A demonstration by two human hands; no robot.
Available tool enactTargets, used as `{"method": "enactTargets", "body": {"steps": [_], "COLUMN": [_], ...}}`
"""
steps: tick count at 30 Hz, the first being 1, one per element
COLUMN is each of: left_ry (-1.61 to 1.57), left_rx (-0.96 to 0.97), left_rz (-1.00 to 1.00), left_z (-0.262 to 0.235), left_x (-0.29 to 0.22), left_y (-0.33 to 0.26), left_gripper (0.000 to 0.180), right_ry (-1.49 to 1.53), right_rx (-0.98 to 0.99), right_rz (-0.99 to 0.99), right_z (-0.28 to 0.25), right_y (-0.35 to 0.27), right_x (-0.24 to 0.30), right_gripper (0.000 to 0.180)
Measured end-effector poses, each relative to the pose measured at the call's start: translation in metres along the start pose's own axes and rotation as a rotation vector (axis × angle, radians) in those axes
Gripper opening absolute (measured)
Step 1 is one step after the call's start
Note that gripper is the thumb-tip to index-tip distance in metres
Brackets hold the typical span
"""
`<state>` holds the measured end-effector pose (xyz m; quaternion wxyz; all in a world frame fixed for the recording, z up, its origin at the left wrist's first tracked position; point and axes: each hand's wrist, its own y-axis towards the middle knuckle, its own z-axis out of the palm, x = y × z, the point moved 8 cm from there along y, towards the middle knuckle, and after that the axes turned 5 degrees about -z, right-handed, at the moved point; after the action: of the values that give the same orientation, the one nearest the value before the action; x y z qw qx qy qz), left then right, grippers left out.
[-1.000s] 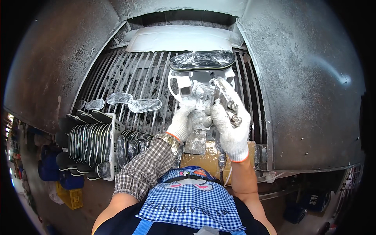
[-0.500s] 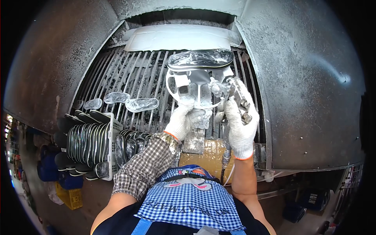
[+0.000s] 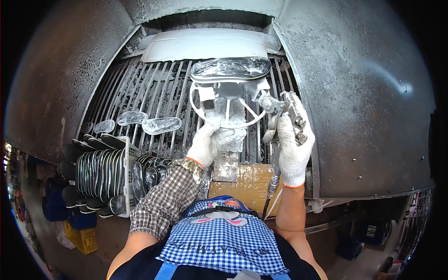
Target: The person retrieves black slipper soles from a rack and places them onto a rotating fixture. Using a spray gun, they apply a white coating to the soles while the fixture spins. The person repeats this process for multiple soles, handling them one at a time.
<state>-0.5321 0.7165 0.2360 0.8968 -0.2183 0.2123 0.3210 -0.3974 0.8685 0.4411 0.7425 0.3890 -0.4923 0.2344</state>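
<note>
My left hand (image 3: 204, 142), in a white knit glove, is closed on the near rim of a white spoked wheel (image 3: 240, 125). Above the wheel a holder bears a dark shoe sole (image 3: 229, 70) with a shiny, film-like top and a pale edge line. My right hand (image 3: 294, 151), gloved too, is wrapped round a metal spray gun (image 3: 299, 122) crusted with white residue. The gun's nozzle end points left, close to the wheel's right side. From the gun a hose (image 3: 273, 184) runs down toward me. No spray can be made out.
Metal side walls (image 3: 368, 102) flank a slatted grate (image 3: 158, 93). Three small film-covered pieces (image 3: 161, 125) lie on it at left. Nearer, a white basket (image 3: 127, 172) holds several dark soles. A taped cardboard box (image 3: 247, 182) stands before me, and a white sheet (image 3: 205, 44) lies behind.
The spray gun and my right hand have moved right, away from the wheel. More of the wheel's rim and spokes shows. My left hand stays at the rim; the whole view has shifted slightly.
</note>
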Motion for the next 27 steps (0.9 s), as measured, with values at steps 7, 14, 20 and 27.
{"method": "enactTargets", "body": {"steps": [7,14,20,27], "left_ry": [0.019,0.004,-0.015,-0.025], "left_rx": [0.024,-0.041,-0.063,-0.120], "left_rz": [-0.008,0.027,0.002,0.051], "left_z": [0.020,-0.001,0.006,-0.012], "left_x": [-0.010,-0.011,-0.017,-0.026], "left_y": [-0.013,-0.008,-0.015,-0.015], "left_gripper": [0.049,0.043,0.039,0.033], "right_ry": [0.015,-0.238,-0.004,0.065], "right_rx": [-0.041,-0.121,0.015,-0.057], "right_rz": [0.026,-0.087,0.043,0.094], "right_z": [-0.015,-0.031,-0.016,-0.026], "right_y": [0.001,0.000,-0.011,-0.006], "right_x": [0.004,0.018,0.016,0.014], "right_gripper": [0.054,0.054,0.057,0.058]}}
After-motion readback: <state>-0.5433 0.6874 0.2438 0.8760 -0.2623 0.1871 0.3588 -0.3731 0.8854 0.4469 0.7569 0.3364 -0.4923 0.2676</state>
